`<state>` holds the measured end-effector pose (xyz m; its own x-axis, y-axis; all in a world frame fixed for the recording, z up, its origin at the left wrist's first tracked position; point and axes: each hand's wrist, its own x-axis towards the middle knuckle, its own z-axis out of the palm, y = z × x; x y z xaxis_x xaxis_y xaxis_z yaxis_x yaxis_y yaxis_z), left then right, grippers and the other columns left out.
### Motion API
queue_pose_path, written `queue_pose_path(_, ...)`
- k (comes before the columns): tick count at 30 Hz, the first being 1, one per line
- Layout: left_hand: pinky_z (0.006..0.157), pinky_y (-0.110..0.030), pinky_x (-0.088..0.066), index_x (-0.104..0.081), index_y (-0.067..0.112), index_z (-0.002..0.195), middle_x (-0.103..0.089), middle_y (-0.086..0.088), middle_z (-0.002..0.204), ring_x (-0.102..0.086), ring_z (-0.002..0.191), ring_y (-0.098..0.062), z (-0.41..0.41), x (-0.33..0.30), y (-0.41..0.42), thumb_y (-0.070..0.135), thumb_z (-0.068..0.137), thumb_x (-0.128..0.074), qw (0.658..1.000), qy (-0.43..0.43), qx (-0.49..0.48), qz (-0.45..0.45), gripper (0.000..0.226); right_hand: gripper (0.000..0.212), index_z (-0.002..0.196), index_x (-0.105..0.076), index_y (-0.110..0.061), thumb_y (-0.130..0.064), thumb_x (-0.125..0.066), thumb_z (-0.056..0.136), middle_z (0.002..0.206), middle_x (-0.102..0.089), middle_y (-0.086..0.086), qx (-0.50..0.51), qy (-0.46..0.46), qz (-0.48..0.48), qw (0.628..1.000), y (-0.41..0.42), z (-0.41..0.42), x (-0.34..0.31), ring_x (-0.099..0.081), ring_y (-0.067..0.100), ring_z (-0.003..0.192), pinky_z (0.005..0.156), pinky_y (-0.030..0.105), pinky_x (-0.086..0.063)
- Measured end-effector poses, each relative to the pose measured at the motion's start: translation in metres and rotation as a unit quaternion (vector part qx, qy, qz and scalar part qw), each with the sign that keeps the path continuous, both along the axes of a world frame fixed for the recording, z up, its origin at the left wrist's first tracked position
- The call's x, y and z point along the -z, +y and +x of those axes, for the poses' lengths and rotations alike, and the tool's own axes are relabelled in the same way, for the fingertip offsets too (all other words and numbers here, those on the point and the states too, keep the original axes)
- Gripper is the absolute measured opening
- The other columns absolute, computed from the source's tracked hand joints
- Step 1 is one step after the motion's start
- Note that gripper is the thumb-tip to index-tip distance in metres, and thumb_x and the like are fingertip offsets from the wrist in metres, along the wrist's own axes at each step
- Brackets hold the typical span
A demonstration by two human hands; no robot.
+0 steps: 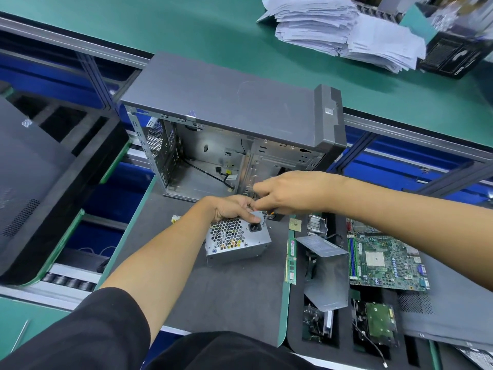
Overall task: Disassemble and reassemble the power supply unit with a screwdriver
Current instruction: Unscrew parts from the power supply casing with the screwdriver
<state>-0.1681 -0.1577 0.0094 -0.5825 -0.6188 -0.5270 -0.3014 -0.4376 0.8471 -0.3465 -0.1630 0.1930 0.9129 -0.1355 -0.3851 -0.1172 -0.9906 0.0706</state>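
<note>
1. Black sleeves [101, 329] are seen nearest the camera, with two bare forearms reaching forward from them over a dark grey mat [226, 289].
2. That mat is laid on a green-edged tray, which is carried by a conveyor of metal rollers and aluminium rails; blue panels are seen beneath the rails.
3. A power supply unit [236, 240], a box of bare sheet metal with a honeycomb grille and a black socket, is set near the middle of the mat.
4. Its far top edge is gripped by the left hand [232, 208], fingers curled over it.
5. A screwdriver [264, 217] with a thin metal shaft is pinched by the right hand [285, 193]; its tip is placed at the unit's far right corner, beside the socket.
6. An open grey computer case [232, 121] of perforated steel is stood at the mat's far edge.
7. A green circuit board [386, 263], a memory stick [290, 260] and a folded metal cover [325, 273] are laid on a second mat to the right.
8. Stacks of white paper [341, 28] are piled on a green bench beyond.
</note>
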Motion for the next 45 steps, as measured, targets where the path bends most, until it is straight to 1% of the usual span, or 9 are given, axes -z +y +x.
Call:
queue_pose_path(4, 0.08, -0.013, -0.052, -0.051, -0.015, 0.131, -0.064, -0.028, 0.127, -0.07, 0.092, -0.002, 0.001, 0.002, -0.001, 0.0, 0.091, -0.071, 1.0, 0.0, 0.01, -0.028, 0.047, 0.013, 0.103, -0.06, -0.02, -0.02, -0.06, 0.09, 0.086, -0.046, -0.006, 0.054, -0.046, 0.028, 0.997, 0.016, 0.003, 0.011, -0.046, 0.021, 0.064, 0.052, 0.031, -0.028)
queue_pose_path(9, 0.11, -0.049, -0.042, -0.053, -0.013, 0.126, -0.062, -0.03, 0.12, -0.06, 0.11, -0.032, 0.003, -0.003, 0.0, -0.001, 0.092, -0.069, 1.0, 0.006, 0.011, 0.007, 0.039, 0.015, 0.081, -0.043, -0.024, -0.023, -0.055, 0.09, 0.06, -0.045, -0.007, 0.282, -0.098, 0.028, 0.954, 0.018, 0.01, 0.02, -0.042, 0.015, 0.051, 0.046, 0.028, -0.023)
queue_pose_path(12, 0.101, -0.042, -0.049, -0.055, -0.006, 0.119, -0.067, -0.025, 0.114, -0.062, 0.103, -0.03, 0.002, -0.005, 0.0, 0.0, 0.093, -0.068, 1.0, 0.005, 0.005, 0.009, 0.03, 0.013, 0.092, -0.044, -0.022, -0.026, -0.056, 0.087, 0.064, -0.047, -0.004, 0.355, -0.11, 0.03, 0.928, 0.014, 0.007, 0.021, -0.045, 0.016, 0.054, 0.046, 0.029, -0.025)
queue_pose_path(17, 0.085, -0.028, -0.052, -0.059, 0.007, 0.102, -0.071, -0.008, 0.095, -0.067, 0.087, -0.017, 0.002, -0.006, 0.0, 0.002, 0.094, -0.067, 1.0, 0.017, 0.014, 0.011, 0.013, 0.039, 0.104, -0.031, -0.028, -0.013, -0.059, 0.082, 0.097, -0.04, -0.003, 0.261, -0.081, 0.12, 0.954, 0.005, 0.0, 0.008, -0.047, 0.016, 0.068, 0.052, 0.033, -0.031)
queue_pose_path(22, 0.075, -0.022, -0.053, -0.058, 0.008, 0.102, -0.074, -0.002, 0.087, -0.07, 0.078, -0.009, 0.003, -0.003, 0.0, 0.0, 0.093, -0.067, 0.999, 0.031, 0.005, 0.017, 0.015, 0.031, 0.093, -0.035, -0.029, -0.013, -0.059, 0.082, 0.082, -0.028, -0.012, 0.124, -0.059, 0.074, 0.988, -0.001, -0.006, 0.006, -0.036, 0.007, 0.06, 0.049, 0.03, -0.019)
queue_pose_path(29, 0.079, -0.022, -0.052, -0.056, 0.011, 0.102, -0.072, -0.004, 0.089, -0.068, 0.082, -0.012, 0.001, -0.001, -0.002, -0.001, 0.092, -0.069, 1.0, 0.026, -0.005, 0.011, 0.02, 0.02, 0.09, -0.032, -0.028, -0.023, -0.051, 0.088, 0.058, -0.045, -0.005, 0.26, -0.063, 0.0, 0.964, 0.006, -0.008, 0.016, -0.044, 0.019, 0.05, 0.045, 0.03, -0.025)
queue_pose_path(37, 0.101, -0.031, -0.046, -0.057, -0.003, 0.124, -0.068, -0.007, 0.108, -0.061, 0.103, -0.017, 0.001, 0.001, 0.0, 0.002, 0.088, -0.074, 1.0, 0.028, -0.009, 0.001, 0.039, 0.05, 0.115, -0.03, -0.037, -0.006, -0.058, 0.087, 0.097, -0.037, -0.001, 0.056, 0.028, 0.038, 0.997, -0.001, 0.002, -0.004, -0.039, 0.018, 0.055, 0.05, 0.036, -0.03)
queue_pose_path(41, 0.076, -0.02, -0.053, -0.056, 0.008, 0.102, -0.072, 0.001, 0.082, -0.069, 0.077, -0.008, 0.002, 0.001, -0.002, -0.002, 0.092, -0.068, 0.999, 0.032, -0.002, 0.008, 0.019, 0.019, 0.1, -0.041, -0.03, -0.019, -0.054, 0.09, 0.077, -0.041, -0.008, 0.131, 0.008, -0.001, 0.991, -0.002, 0.004, 0.004, -0.044, 0.022, 0.062, 0.052, 0.033, -0.032)
queue_pose_path(45, 0.076, -0.02, -0.05, -0.055, 0.011, 0.101, -0.07, 0.0, 0.082, -0.065, 0.077, -0.008, 0.001, 0.002, -0.002, -0.001, 0.092, -0.069, 1.0, 0.014, -0.002, -0.008, 0.02, 0.016, 0.096, -0.036, -0.024, -0.022, -0.051, 0.09, 0.064, -0.042, -0.001, 0.253, -0.007, -0.009, 0.967, 0.006, 0.003, 0.013, -0.045, 0.027, 0.056, 0.053, 0.036, -0.036)
